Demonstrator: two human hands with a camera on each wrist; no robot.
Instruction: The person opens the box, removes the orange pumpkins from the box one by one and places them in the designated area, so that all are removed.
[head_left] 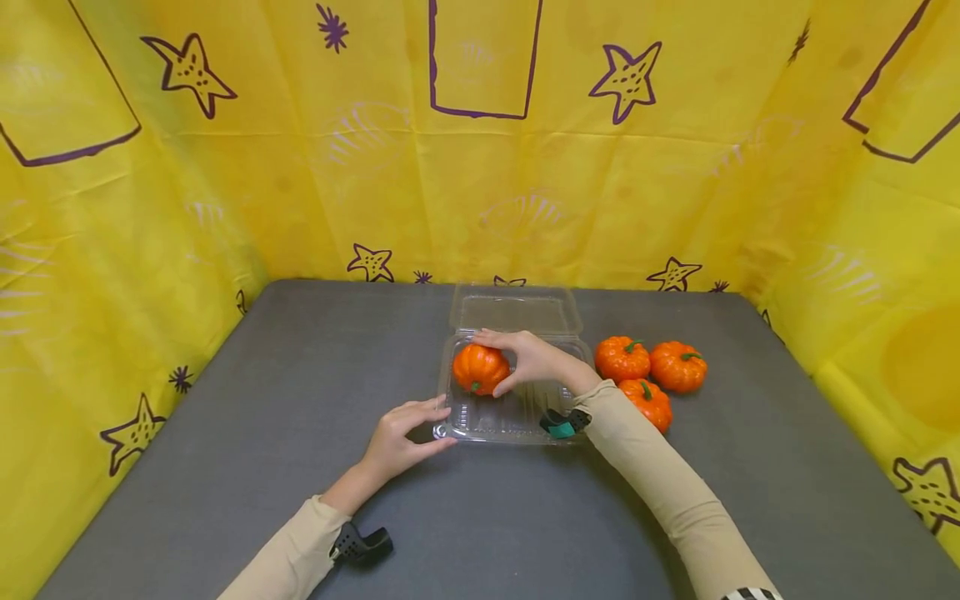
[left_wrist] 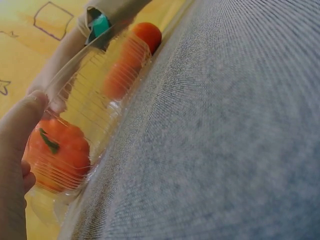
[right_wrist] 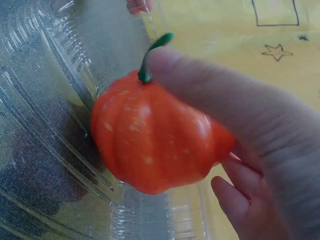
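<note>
A small orange toy pumpkin with a green stem is at the back left of a clear plastic clamshell container. My right hand reaches over the container and holds this pumpkin between thumb and fingers. In the right wrist view the thumb lies at the base of the stem, the fingers on the far side. My left hand grips the container's front left corner. Its thumb presses on the rim in the left wrist view. The container's hinged lid lies folded back behind it.
To the right of the container stand a back pumpkin, another one farther right, and a front one partly behind my right sleeve. The dark grey table ends at a yellow patterned curtain behind and at both sides.
</note>
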